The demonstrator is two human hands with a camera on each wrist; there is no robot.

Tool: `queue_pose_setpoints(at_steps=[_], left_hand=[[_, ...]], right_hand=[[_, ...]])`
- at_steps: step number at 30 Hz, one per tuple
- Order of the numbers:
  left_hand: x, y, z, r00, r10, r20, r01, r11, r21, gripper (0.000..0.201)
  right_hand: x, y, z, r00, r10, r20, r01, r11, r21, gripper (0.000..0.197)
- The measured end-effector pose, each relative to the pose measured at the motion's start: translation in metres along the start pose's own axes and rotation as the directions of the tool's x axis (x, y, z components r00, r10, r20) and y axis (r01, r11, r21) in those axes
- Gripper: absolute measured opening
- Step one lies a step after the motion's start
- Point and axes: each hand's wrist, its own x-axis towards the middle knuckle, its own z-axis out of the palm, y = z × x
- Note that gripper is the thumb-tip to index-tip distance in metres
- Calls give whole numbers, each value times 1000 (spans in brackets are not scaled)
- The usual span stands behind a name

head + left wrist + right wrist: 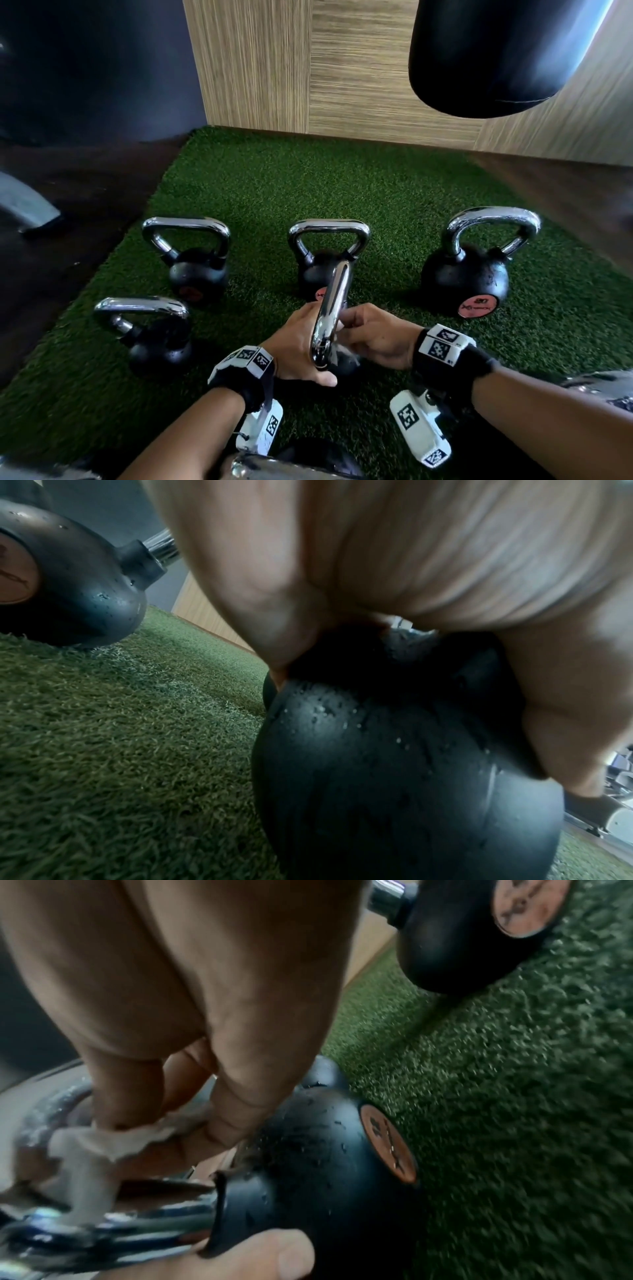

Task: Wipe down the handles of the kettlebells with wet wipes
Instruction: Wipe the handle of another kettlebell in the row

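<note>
The kettlebell I am working on stands on the green turf (376,192) just in front of me, its chrome handle (331,308) seen edge-on. Its black ball (394,764) is dotted with droplets. My left hand (294,346) grips it from the left, with the thumb (274,1259) on the base of the handle. From the right, my right hand (373,339) pinches a crumpled white wet wipe (89,1139) against the handle's lower part (103,1229). In the head view only a scrap of the wipe (347,354) shows beside the handle.
Other chrome-handled kettlebells stand around: back left (197,270), back middle (313,274), back right (466,277) and near left (157,346). More handles (274,466) poke in at the bottom edge. A black punching bag (496,54) hangs above right, before a wood-panelled wall (274,68).
</note>
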Motion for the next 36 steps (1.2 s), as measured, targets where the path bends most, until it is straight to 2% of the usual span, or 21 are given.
queue_pose_setpoints(at_steps=[2,4,9,11,13,15,19,21,24,29,31,34,36], left_hand=[[1,2,-1,999,39,-6,-39,999,16,97],[1,3,-1,997,75,-2,-75,996,57,110],[-4,6,-2,999,33,-39,-35,998,-47,118],[-1,7,-3,999,28,-39,-28,1000,13,119],[0,9,-2,998,28,-56,-26,999,26,115],[-1,9,-1,997,17,-77,-18,1000,-14,116],[-3,6,2,996,17,-85,-23,998,-60,119],[-3,3,3,996,11,-93,-17,998,-65,116],[-1,-1,6,995,10,-99,-11,1000,-9,124],[4,-9,10,997,-15,-81,20,998,56,130],[5,-10,10,998,-5,-70,10,996,83,131],[4,-10,10,997,8,-80,-2,997,84,131],[2,-8,11,994,25,-110,-20,999,51,132]], right_hand=[[3,1,4,998,-18,-54,27,982,185,30],[7,2,6,995,-22,-100,48,965,258,43],[5,0,10,993,-18,-115,41,979,201,34],[9,-4,9,972,-48,-228,92,978,188,41],[16,-7,7,927,-75,-367,156,968,196,46],[20,-7,7,893,-78,-443,190,958,215,38],[19,-2,9,858,-51,-512,183,961,210,7],[22,-7,6,815,-54,-578,192,965,181,9],[28,-16,-1,700,-92,-708,162,986,32,11],[33,-14,-6,598,-162,-785,88,987,-137,13],[38,-14,-7,525,-191,-830,53,980,-192,13],[44,-14,-5,401,-239,-885,-66,955,-288,15],[46,-13,-4,384,-240,-891,-117,945,-305,17]])
